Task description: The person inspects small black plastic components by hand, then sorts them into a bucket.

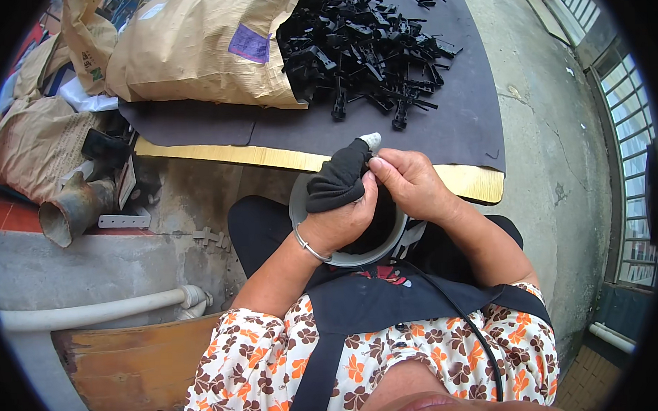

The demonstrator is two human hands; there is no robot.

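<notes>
Over a round bucket with a pale grey rim [351, 260], my two hands meet at about the table's near edge. Black cloth [335, 180] covers the fingers of my left hand [344, 221], and a whitish tip pokes out of its far end. The bare thumb of that hand is bent in toward my right hand [413, 182]. Thumb and forefinger of my right hand are pinched together beside the cloth. Whatever lies between the fingers is too small or hidden to make out. The bucket's inside is dark.
A heap of small black plastic parts [371, 52] spills from a tan woven sack [186, 58] on the dark-covered table [457, 139]. To the left are a rusty metal pipe [75, 207], another sack [40, 139] and a white pipe [93, 310]. A barred window [631, 151] is at right.
</notes>
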